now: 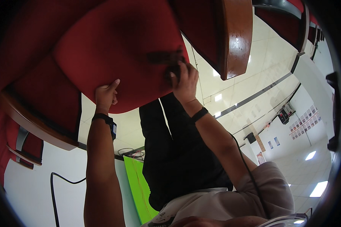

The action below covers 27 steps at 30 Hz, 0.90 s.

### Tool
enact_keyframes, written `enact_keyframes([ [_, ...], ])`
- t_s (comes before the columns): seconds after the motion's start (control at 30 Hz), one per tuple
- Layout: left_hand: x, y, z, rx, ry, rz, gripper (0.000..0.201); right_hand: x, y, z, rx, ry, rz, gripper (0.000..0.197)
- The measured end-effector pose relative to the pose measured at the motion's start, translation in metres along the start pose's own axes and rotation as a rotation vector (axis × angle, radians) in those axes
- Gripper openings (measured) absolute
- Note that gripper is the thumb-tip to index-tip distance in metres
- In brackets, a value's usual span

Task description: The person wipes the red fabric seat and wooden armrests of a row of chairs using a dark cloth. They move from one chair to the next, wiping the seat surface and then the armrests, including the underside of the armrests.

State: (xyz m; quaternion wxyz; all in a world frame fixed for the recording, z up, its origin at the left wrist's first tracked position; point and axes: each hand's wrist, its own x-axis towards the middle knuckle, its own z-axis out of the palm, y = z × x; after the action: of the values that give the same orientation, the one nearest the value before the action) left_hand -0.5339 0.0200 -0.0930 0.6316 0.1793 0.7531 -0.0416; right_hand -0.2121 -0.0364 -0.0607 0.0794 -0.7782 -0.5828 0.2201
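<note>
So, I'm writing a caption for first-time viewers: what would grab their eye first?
The big red cushion filling the upper middle, with the curled left hand by its lower left edge and the right hand at its lower right. Then the bright green panel, low and left of the black trousers.

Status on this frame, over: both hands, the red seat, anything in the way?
Left hand curled at near edge of red seat, grip unclear. Right hand at its right edge, fingers bent. Wooden armrest beside seat, not between hands.
</note>
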Motion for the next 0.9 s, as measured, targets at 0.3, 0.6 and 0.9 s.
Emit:
enact_keyframes([
  [0.3,0.006,-0.006,-0.002,-0.018,0.010,0.000,0.059,0.100,-0.038,0.072,0.013,0.202,-0.194,0.054],
  [0.6,0.003,-0.006,-0.002,-0.008,0.003,0.025,0.060,0.005,-0.005,0.013,0.034,0.019,0.018,0.051],
  [0.9,0.002,-0.003,0.002,0.022,0.000,0.061,0.060,0.051,-0.020,0.036,0.105,0.261,-0.066,0.054],
])
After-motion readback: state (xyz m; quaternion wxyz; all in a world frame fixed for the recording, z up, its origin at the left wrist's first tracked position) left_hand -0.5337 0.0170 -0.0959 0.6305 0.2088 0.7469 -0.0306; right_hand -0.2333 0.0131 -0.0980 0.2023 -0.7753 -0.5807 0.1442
